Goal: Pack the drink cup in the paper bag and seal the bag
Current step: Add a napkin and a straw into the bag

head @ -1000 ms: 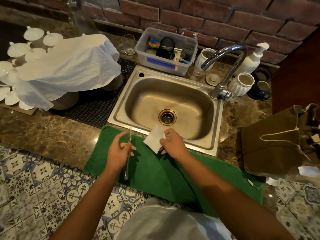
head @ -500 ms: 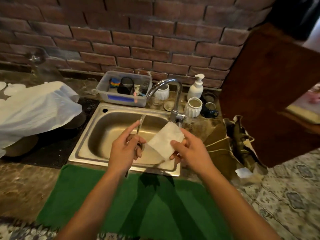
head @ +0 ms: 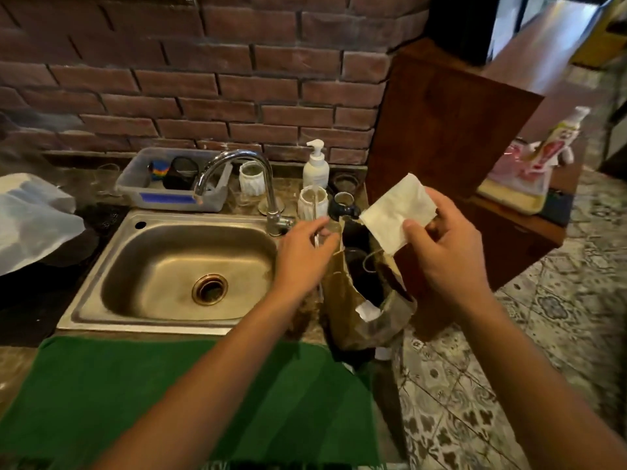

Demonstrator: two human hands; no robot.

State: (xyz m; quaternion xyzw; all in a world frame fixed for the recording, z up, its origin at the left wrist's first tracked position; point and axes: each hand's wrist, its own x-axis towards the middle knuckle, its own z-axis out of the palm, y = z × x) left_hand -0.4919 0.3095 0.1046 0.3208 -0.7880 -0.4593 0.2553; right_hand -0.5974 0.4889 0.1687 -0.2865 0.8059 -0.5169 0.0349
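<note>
The brick wall (head: 210, 86) fills the upper left of the frame, and a dark wooden cabinet (head: 451, 137) stands at upper right. Your desk (head: 20, 361) carries the steel sink (head: 179, 266) at centre left, with a green towel (head: 142, 395) draped over its near edge across the bottom of the frame. To the right of the desk the patterned tile floor (head: 549, 300) lies open.

The brown paper bag (head: 342, 300) stands just right of the sink, at the desk's right edge, its mouth open towards you and a dark shape inside; whether that is the drink cup cannot be told.

Your left hand (head: 302, 256) sits at the bag's left rim, fingers (head: 325, 237) pinched around a thin straw (head: 317, 232) that runs upright past them. Your right hand (head: 451, 245) is above and right of the bag's mouth, thumb and fingers clamped on a white napkin (head: 397, 208), which hangs clear of the bag.

Behind the bag, near the tap (head: 268, 188), crowd a soap pump bottle (head: 316, 164), a white ribbed cup (head: 312, 201) and a dark mug (head: 342, 205).
</note>
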